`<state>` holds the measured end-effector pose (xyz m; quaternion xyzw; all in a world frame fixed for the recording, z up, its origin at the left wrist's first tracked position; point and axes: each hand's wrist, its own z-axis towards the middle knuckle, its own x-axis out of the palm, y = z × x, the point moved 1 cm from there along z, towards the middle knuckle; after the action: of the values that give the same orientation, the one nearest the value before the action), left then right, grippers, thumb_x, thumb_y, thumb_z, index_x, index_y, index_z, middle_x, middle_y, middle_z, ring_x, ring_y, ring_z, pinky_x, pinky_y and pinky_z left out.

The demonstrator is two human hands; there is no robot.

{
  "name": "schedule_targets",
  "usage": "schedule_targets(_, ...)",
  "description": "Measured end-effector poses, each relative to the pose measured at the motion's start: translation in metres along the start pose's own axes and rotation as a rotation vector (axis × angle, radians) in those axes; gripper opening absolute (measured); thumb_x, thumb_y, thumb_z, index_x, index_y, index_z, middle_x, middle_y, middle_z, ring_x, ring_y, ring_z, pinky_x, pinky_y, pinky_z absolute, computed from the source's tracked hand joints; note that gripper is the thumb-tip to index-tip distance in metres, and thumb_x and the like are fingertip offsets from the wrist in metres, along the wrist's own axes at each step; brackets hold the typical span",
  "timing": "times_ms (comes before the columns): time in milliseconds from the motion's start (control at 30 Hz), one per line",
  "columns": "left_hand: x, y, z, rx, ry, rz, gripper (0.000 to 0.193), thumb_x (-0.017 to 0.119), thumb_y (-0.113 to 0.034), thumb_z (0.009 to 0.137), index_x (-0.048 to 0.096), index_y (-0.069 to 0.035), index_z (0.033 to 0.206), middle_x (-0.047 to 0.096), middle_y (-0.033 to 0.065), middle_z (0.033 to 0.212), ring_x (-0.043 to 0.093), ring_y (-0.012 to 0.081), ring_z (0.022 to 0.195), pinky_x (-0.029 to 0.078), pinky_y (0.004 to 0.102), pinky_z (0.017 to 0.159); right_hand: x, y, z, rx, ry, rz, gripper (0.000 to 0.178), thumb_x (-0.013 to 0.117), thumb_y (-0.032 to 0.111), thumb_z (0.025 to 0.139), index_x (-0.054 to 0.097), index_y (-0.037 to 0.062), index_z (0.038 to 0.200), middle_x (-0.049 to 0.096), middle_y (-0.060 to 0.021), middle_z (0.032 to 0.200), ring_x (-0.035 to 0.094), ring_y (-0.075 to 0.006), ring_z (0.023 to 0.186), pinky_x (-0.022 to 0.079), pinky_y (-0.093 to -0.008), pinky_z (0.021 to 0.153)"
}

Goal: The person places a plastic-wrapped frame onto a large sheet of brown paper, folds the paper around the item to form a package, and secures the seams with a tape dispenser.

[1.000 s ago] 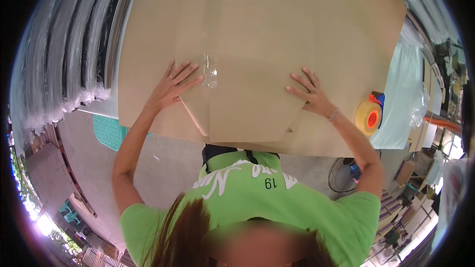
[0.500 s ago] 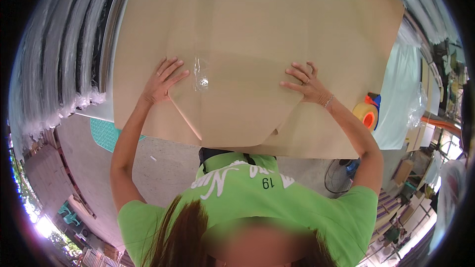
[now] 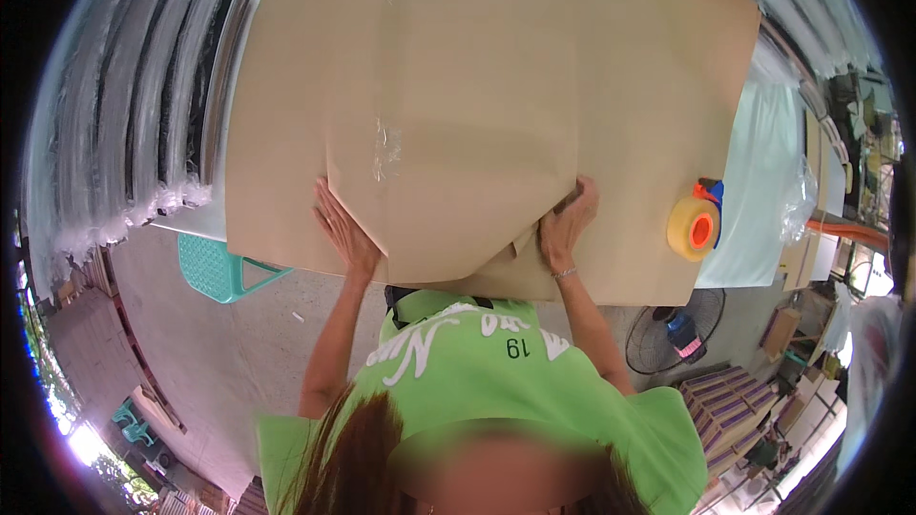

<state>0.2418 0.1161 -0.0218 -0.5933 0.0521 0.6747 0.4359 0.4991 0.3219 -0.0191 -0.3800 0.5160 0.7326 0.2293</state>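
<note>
A large sheet of brown kraft paper [image 3: 658, 133] covers the table, with a folded brown paper flap [image 3: 458, 200] lying over its middle and narrowing toward my body. Shiny clear tape [image 3: 386, 148] sticks to the flap left of centre. Along the flap's slanted left edge rests my left hand [image 3: 345, 229], open, its fingers stretched out together. My right hand [image 3: 570, 224] lies against the slanted right edge, fingers extended and partly in shadow beside a small loose paper corner. Both hands touch the paper; neither is closed around anything.
A yellow tape roll on a dispenser [image 3: 694, 226] sits on the paper at right. Plastic-wrapped panels [image 3: 134, 86] line the left side. Below the table's near edge are a green stool [image 3: 215, 265] at left and a fan [image 3: 676, 334] at right.
Both hands have slid down toward my body and inward, from flat on top of the flap to its slanted side edges. The paper and tape roll appear shifted slightly in the view.
</note>
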Motion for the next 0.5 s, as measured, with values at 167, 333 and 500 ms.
schedule_targets(167,-0.021,0.031,-0.032,0.249,0.449,0.019,0.057,0.054,-0.028,0.084,0.042,0.001,0.132,0.037,0.0196,0.139,0.024,0.0356,0.136,0.012,0.0525,0.113,-0.022,-0.031,-0.013,-0.353,0.284,0.069,0.033,0.057,0.010,0.085,0.050,-0.0039,0.115,0.046,-0.0165,0.122,0.040,-0.0366,0.119,0.034,-0.0452,0.100)
schedule_targets(333,-0.035,0.057,0.024,0.644,0.792,-0.046,0.063,0.062,-0.045,0.080,0.051,-0.003,0.125,0.046,0.0153,0.133,0.035,0.0361,0.129,0.025,0.0493,0.110,-0.051,-0.042,0.040,-0.690,0.827,0.029,0.031,0.059,0.019,0.087,0.056,-0.0032,0.108,0.049,-0.0167,0.119,0.044,-0.0351,0.117,0.040,-0.0436,0.096)
schedule_targets(500,-0.028,0.039,0.071,0.711,1.063,-0.156,0.070,0.064,-0.058,0.074,0.053,-0.011,0.126,0.049,0.0094,0.132,0.040,0.0316,0.127,0.031,0.0462,0.107,-0.025,-0.047,0.068,-0.970,1.225,-0.085,0.046,0.052,0.038,0.091,0.053,0.0048,0.122,0.044,-0.0109,0.134,0.040,-0.0303,0.125,0.037,-0.0410,0.102)
